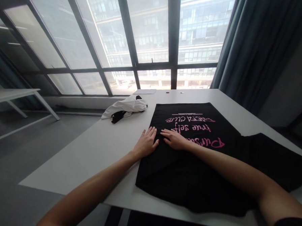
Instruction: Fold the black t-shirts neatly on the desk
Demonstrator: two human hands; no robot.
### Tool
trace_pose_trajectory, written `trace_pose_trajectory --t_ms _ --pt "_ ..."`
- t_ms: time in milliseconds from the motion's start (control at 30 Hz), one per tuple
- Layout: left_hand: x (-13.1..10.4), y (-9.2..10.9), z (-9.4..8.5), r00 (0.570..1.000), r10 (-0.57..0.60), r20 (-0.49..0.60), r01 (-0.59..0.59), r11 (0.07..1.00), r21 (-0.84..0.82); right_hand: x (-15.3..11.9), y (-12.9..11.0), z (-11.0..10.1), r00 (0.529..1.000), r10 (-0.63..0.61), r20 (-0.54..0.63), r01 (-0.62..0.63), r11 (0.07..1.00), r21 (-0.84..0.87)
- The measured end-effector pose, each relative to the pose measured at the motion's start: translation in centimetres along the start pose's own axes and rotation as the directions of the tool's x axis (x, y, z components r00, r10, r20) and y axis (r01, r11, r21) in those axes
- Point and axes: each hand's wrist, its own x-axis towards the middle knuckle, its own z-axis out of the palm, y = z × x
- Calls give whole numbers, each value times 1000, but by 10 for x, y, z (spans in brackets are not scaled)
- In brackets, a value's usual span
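A black T-shirt [185, 175] lies spread on the white table [95, 157], its pink and white lettering upside down from where I look. Flat on the shirt's left edge rests my left hand [145, 142], fingers stretched out and pointing away from me. Just to its right, my right hand [174, 140] lies palm down on the cloth with fingers extended to the left, and it covers part of the lettering. Neither hand grips the fabric. Part of the shirt is hidden under my right forearm.
Farther back on the left of the table is a crumpled white and black garment [126, 108]. A flat pale sheet [145, 91] sits at the far edge. Beyond are tall windows, a grey-blue curtain [247, 54] and another white table [12, 94].
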Motion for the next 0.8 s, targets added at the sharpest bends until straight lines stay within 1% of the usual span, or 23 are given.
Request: trace_pose_trajectory --t_ms 100,167,267,300,400,433,467,567,633,733,800 --pt "-6 16 -6 987 159 -23 -160 985 -62 0 -1 -1 1000 -10 -7 10 1000 7" --pt "-12 26 -6 976 219 -4 -218 971 -103 0 -1 -2 1000 -16 -6 16 1000 19" --pt "-18 35 1 974 221 50 -211 966 -152 -1 -2 -3 1000 -2 -15 2 999 46" --pt "-19 35 3 976 211 50 -200 966 -163 -1 -2 -4 999 9 -33 -7 998 57" --pt "-20 34 9 980 198 -18 -198 967 -163 -1 -3 -5 991 56 -122 -47 996 78" --pt "-19 33 10 978 206 -24 -208 966 -155 -1 -2 -5 988 72 -138 -62 995 77" --pt "-18 32 11 976 220 -5 -218 965 -147 0 -2 -4 988 81 -135 -72 995 69" --pt "-16 30 11 965 239 112 -223 965 -141 0 1 -1 994 73 -78 -72 997 19" --pt "-14 29 10 962 230 145 -210 967 -141 1 2 1 996 64 -68 -64 998 -4" --pt "-14 30 9 963 223 151 -202 969 -140 2 -3 1 988 75 -136 -77 997 -6" --pt "-15 30 8 962 218 162 -195 970 -144 2 -8 -5 982 67 -178 -70 997 -10"
